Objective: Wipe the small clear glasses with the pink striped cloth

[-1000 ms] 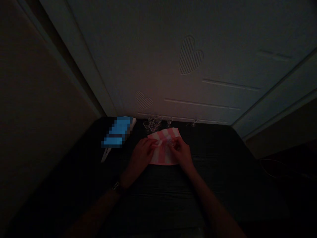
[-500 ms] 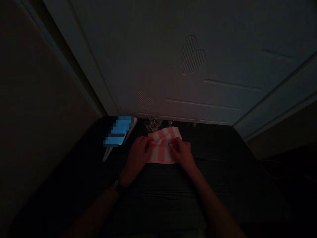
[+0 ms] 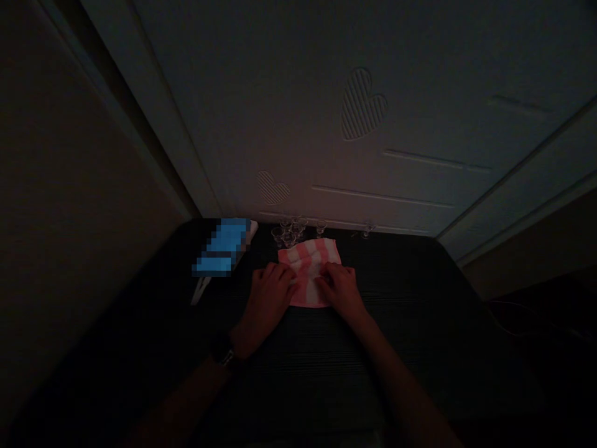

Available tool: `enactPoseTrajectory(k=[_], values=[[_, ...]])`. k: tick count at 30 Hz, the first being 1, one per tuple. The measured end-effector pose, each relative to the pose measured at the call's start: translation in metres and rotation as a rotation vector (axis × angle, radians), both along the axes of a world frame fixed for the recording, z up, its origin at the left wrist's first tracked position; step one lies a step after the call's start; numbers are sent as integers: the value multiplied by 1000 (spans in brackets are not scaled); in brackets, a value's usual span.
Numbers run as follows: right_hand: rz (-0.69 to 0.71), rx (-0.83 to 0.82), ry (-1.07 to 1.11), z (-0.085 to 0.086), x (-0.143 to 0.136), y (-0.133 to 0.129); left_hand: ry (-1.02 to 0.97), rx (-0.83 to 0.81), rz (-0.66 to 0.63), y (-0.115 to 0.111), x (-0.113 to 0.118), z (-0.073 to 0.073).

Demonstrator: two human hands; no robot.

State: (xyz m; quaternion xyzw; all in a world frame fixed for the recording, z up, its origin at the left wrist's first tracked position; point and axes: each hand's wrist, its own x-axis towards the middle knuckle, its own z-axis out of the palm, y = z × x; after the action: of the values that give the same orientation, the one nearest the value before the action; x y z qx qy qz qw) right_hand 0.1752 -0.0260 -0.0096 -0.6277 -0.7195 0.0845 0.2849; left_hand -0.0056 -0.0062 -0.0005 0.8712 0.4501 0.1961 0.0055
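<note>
A pink-and-white striped cloth (image 3: pixel 310 292) lies a little rumpled on the dark table, between my two hands. My left hand (image 3: pixel 274 292) rests over its left side, fingers curled down onto the fabric. Above the right part of the cloth, my right hand (image 3: pixel 344 289) is closed in a pinch. A faint glint of a small clear glass (image 3: pixel 321 278) shows at its fingertips, mostly hidden by the fingers and the dim light. Beyond the cloth stand several small stemmed glasses (image 3: pixel 290 234), grouped closely. Another small glass (image 3: pixel 321 228) is just right of them.
A phone-like device with a lit, blurred screen (image 3: pixel 222 246) leans on a pale stand (image 3: pixel 200 289) at the left. Farther right at the back is one more small glass (image 3: pixel 366 231). The white panel (image 3: pixel 303 137) with heart reliefs rises behind the dark table (image 3: pixel 298 367).
My left hand has shifted right and turned palm-down over the cloth, covering its left edge. My right hand has barely moved, and the glass at its fingertips shows less clearly.
</note>
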Motion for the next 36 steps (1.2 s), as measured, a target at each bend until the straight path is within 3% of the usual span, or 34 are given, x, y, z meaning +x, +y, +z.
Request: enactPoseTrajectory(k=[6,13,18,36], values=[[32,-10,5,-1,-3,1,-131,-110,-49,1,0,-2],[123,54,44,13,-7,-9,-609,-512,26,13,-3,-4],[217,86,85,15,-9,-11,-811,-731,-41,18,-3,-1],[184,64,90,11,-7,-7,-953,-731,50,16,-6,5]])
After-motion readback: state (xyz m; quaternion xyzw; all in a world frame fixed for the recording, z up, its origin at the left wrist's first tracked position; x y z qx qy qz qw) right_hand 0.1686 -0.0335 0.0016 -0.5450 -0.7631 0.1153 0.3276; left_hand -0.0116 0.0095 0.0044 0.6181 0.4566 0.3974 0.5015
